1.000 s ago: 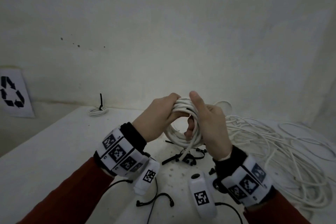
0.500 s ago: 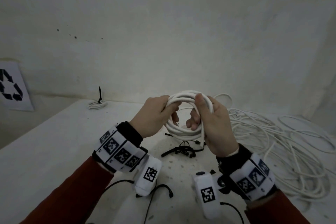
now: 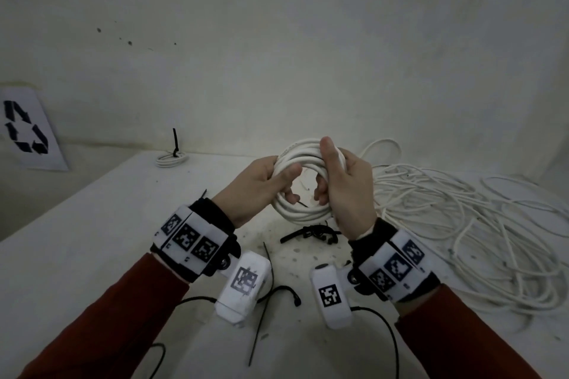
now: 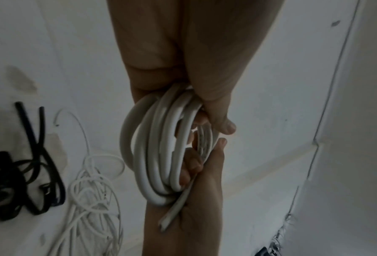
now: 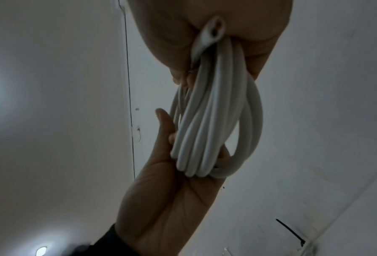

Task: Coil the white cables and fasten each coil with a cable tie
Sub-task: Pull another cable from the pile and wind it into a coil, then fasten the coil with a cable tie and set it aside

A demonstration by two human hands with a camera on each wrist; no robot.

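A person in dark red sleeves holds a white cable coil [image 3: 303,181] up above a white table [image 3: 92,243], both hands closed on it. The left hand [image 3: 258,184] grips the coil's 9 o'clock side, thumb laid over the front of the loops and fingers curled through the opening. The right hand [image 3: 345,191] clasps the 3 o'clock side, thumb pointing up across the strands toward 12 o'clock. The left wrist view shows the cut cable end [image 4: 172,216] lying along the right palm, beneath the bundled loops. The coil stands roughly upright, its opening facing the camera, and no tie is visible around it.

On the table below the coil, toward 6 o'clock, lies a small heap of black cable ties [image 3: 311,232], with further single ties [image 3: 258,314] scattered nearer the person. A large loose tangle of white cable [image 3: 462,224] spreads across the table at 3 o'clock. At 10 o'clock, near the table's far edge, a finished small coil [image 3: 171,159] lies flat, bound by a black tie whose tail stands upright. A sheet printed with a recycling symbol [image 3: 26,128] leans against the wall at 9 o'clock.
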